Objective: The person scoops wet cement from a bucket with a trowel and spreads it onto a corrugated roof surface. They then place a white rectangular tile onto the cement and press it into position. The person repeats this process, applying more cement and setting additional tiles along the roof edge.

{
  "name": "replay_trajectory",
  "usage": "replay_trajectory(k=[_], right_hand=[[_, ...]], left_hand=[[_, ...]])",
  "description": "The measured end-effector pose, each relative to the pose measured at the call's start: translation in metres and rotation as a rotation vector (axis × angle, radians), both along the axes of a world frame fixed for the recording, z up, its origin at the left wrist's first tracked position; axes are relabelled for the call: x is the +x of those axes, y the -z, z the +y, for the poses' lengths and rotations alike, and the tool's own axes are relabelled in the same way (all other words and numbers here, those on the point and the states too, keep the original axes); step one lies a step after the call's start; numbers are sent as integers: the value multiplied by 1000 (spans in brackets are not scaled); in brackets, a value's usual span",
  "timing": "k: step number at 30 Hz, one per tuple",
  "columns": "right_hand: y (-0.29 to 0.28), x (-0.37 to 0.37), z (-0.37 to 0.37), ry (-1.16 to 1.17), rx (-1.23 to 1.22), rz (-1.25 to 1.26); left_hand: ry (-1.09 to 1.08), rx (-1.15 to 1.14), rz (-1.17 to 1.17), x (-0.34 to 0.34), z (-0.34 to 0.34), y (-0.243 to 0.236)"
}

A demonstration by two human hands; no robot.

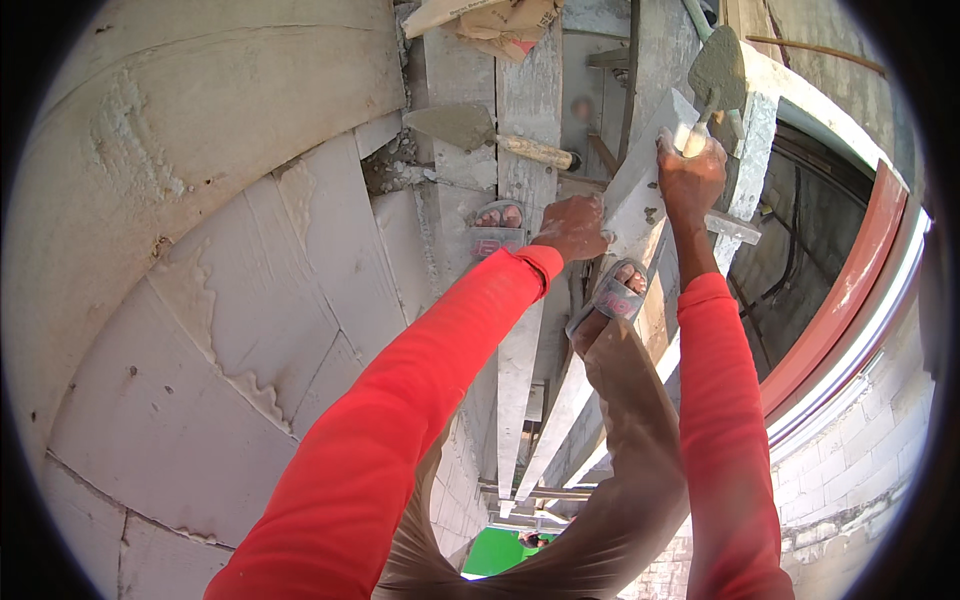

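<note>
My right hand [692, 180] is closed round the pale handle of a trowel [718, 72], whose mortar-coated blade points away from me. Just left of it, a pale grey block [638, 190] lies slantwise over the planks by my feet. The fingers of my left hand [575, 228] are curled at the block's left edge, gripping it; some fingertips are hidden. A second trowel [452, 125], with a wooden handle and mortar on its blade, rests farther left beside the wall.
Narrow wooden planks [528, 95] carry my sandalled feet, with gaps opening onto a long drop. A pale block wall [330, 230] rises at left beside a rounded concrete surface [220, 90]. A torn paper bag [510, 28] lies ahead. A red curved frame [835, 290] stands at right.
</note>
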State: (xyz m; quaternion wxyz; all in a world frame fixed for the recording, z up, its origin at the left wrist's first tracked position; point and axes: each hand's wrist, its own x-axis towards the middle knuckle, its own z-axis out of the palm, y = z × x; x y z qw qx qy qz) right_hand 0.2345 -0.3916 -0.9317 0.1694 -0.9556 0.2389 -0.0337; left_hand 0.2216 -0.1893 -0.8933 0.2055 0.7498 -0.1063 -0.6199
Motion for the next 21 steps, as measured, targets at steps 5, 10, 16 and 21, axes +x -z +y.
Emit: replay_trajectory(k=[5, 10, 16, 21], right_hand=[[-14, 5, 2, -3, 57, 10], [-4, 3, -3, 11, -43, 92], [4, -1, -5, -31, -41, 89], [13, -7, -17, -120, 16, 44]], left_hand=[[-301, 137, -234, 61, 45, -3], [-353, 329, -307, 69, 100, 24], [-337, 194, -70, 58, 115, 31], [-241, -174, -165, 46, 78, 31]])
